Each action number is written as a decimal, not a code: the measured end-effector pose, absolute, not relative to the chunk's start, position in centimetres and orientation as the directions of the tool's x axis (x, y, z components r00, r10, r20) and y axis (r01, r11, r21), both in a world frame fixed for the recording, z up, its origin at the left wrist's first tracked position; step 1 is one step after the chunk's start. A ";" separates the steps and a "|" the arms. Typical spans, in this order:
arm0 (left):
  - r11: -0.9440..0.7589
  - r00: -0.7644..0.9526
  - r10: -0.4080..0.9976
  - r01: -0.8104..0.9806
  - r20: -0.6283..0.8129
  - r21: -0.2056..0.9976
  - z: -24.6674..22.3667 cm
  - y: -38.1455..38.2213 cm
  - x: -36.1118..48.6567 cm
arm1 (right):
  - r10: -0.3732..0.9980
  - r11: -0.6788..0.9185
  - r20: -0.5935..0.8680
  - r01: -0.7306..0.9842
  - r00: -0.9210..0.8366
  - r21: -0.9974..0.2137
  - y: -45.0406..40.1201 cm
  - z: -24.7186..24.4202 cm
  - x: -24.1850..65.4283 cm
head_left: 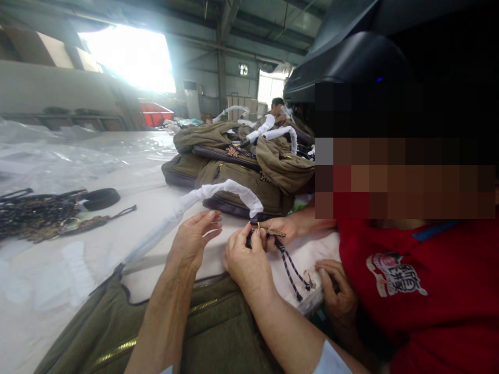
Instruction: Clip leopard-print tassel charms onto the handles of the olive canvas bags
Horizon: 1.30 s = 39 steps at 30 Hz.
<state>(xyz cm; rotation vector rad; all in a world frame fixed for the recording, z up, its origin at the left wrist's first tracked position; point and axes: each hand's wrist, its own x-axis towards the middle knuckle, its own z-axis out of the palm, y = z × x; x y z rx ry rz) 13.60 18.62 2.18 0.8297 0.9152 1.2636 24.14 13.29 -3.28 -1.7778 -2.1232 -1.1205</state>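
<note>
My right hand [246, 258] pinches a short black cord with a small gold ring [258, 226] at its top. A co-worker's hand [279, 231] reaches in from the right and touches the same cord, whose black-and-white braided tail [291, 271] hangs over the table. My left hand [193, 240] is open and holds nothing, close beside a white-wrapped bag strap [218, 193]. That strap arcs up from an olive canvas bag [237, 189]. Below my forearms lies another olive bag [210, 322] with a gold zipper.
More olive bags [218, 137] with wrapped straps are piled behind, on a white plastic-covered table [128, 174]. Dark braided cords [39, 215] and a black roll [101, 199] lie at left. A co-worker in red [390, 270] sits tight against the right.
</note>
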 end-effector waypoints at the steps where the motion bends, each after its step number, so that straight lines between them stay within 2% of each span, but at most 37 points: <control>1: 0.126 0.070 0.992 -0.408 -0.107 0.904 2.2 18.7 13.6 | 0.777 0.007 0.561 0.895 -0.286 0.446 13.2 -3.2 24.2; 7: 0.126 0.066 0.992 -0.415 -0.108 0.901 2.2 18.7 13.7 | 0.758 0.002 0.588 0.901 -0.284 0.433 13.2 -3.2 24.4; 14: 0.125 0.056 0.992 -0.411 -0.111 0.903 2.4 18.6 13.7 | 0.780 0.166 0.504 0.900 -0.370 0.404 13.1 -1.9 25.2; 20: 0.131 0.040 0.991 -0.423 -0.126 0.897 2.3 18.7 13.7 | 0.802 0.117 0.499 0.906 -0.328 0.407 12.8 -1.4 25.3; 29: 0.130 0.055 0.992 -0.418 -0.118 0.899 2.4 18.6 13.7 | 0.766 0.087 0.534 0.881 -0.357 0.465 13.0 -2.0 25.5; 39: 0.125 0.052 0.992 -0.427 -0.113 0.896 2.2 18.7 13.6 | 0.759 0.240 0.477 0.872 -0.443 0.427 13.2 -1.6 26.5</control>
